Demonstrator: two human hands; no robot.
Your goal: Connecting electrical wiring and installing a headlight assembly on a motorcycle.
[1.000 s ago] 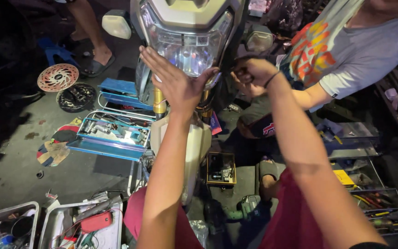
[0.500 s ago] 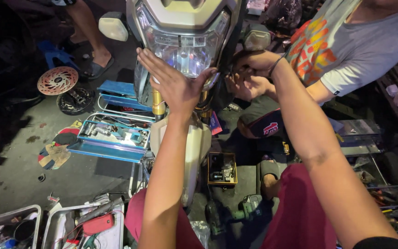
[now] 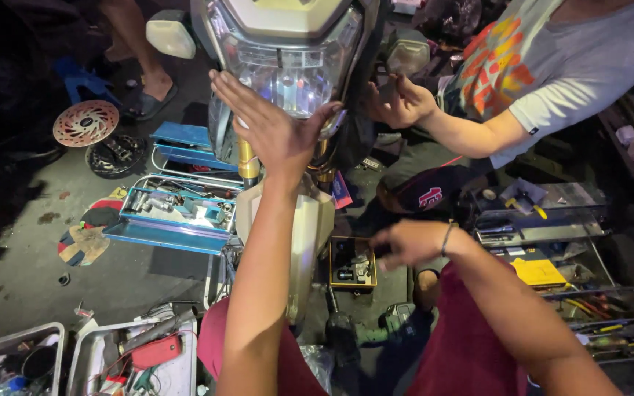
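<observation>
Head view: the left hand [image 3: 269,128], fingers spread wide and flat, presses its palm against the glossy, faceted clear lens of a motorcycle headlight [image 3: 288,70] (gold fork tubes [image 3: 248,163] show just below the wrist). The right hand [image 3: 405,244], blurred, hovers loosely open and holds nothing, just beside a small yellow-rimmed parts box [image 3: 352,264]. Beyond it, a co-worker's hand [image 3: 399,103] touches the headlight's dark side.

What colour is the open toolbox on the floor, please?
Blue, seen in the head view: toolbox.
</observation>
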